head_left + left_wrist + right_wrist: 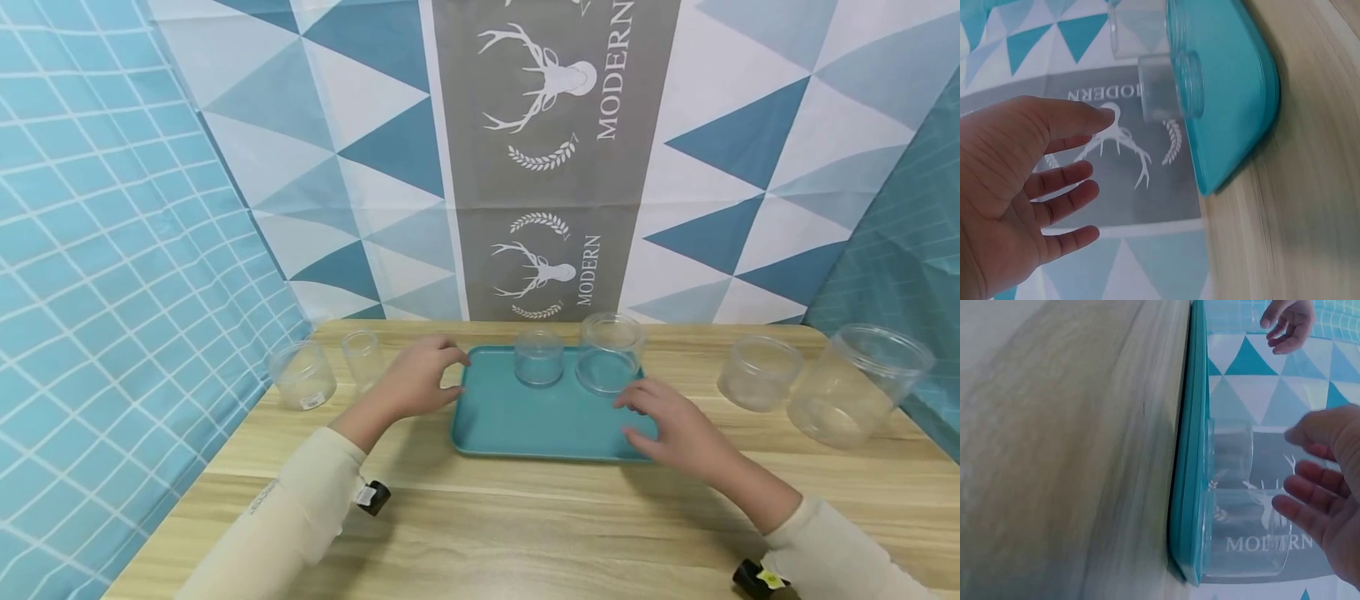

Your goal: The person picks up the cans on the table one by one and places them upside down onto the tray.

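Note:
A teal tray [540,425] lies on the wooden table. Toward its back stand a small clear jar [538,360] and, to the right, a larger clear jar [609,354]. Near the tray's left edge is my left hand [416,379], fingers relaxed and holding nothing; the left wrist view shows it apart from the tray [1235,94]. My right hand [678,429] hovers by the tray's right side, just in front of the larger jar, loosely bent and holding nothing. In the right wrist view a gap separates that hand [1335,487] from the larger jar [1244,531].
At the back left stand a clear jar [302,377] with a label and a narrow clear cylinder [363,358]. On the right are a medium clear jar [759,372] and a big clear jar [858,385]. A patterned curtain [390,167] hangs behind the table.

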Action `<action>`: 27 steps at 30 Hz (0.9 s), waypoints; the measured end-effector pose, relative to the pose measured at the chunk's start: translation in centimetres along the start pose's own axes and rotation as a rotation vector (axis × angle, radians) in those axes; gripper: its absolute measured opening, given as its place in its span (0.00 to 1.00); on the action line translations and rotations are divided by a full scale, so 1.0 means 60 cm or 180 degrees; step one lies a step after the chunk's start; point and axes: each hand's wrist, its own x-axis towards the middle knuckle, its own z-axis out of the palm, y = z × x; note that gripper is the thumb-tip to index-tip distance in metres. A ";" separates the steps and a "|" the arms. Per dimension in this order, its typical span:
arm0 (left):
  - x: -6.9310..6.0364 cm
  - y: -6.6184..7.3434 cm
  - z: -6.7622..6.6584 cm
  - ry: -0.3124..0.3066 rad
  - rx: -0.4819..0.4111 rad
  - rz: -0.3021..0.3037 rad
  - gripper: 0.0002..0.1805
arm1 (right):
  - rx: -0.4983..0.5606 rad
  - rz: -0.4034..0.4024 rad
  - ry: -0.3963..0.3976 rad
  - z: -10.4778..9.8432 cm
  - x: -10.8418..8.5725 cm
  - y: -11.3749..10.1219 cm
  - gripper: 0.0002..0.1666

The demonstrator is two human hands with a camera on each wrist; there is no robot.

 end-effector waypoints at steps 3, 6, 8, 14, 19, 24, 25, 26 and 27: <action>-0.012 -0.011 -0.006 0.0056 -0.0049 0.0026 0.18 | 0.0091 -0.0255 -0.0090 0.006 0.006 -0.004 0.25; -0.023 -0.021 -0.013 0.0095 -0.0071 0.0044 0.18 | 0.0119 -0.0383 -0.0215 0.015 0.012 -0.009 0.26; -0.028 -0.027 -0.019 0.0117 -0.0058 0.0041 0.18 | 0.0131 -0.0441 -0.0274 0.020 0.016 -0.014 0.26; -0.042 -0.046 -0.036 0.0162 0.0045 -0.0017 0.18 | 0.0212 -0.0571 -0.0370 0.030 0.026 -0.026 0.26; -0.054 -0.060 -0.050 0.0226 0.0196 -0.0101 0.19 | 0.0224 -0.0630 -0.0439 0.040 0.032 -0.032 0.25; -0.063 -0.071 -0.059 0.0273 0.0259 -0.0139 0.19 | 0.0264 -0.0677 -0.0492 0.051 0.039 -0.040 0.25; -0.064 -0.074 -0.060 0.0268 0.0244 -0.0152 0.19 | 0.0270 -0.0691 -0.0499 0.053 0.041 -0.043 0.25; -0.066 -0.076 -0.061 0.0258 0.0230 -0.0174 0.20 | 0.0276 -0.0707 -0.0510 0.055 0.043 -0.045 0.25; -0.067 -0.078 -0.063 0.0247 0.0217 -0.0204 0.20 | 0.0283 -0.0726 -0.0529 0.057 0.045 -0.047 0.25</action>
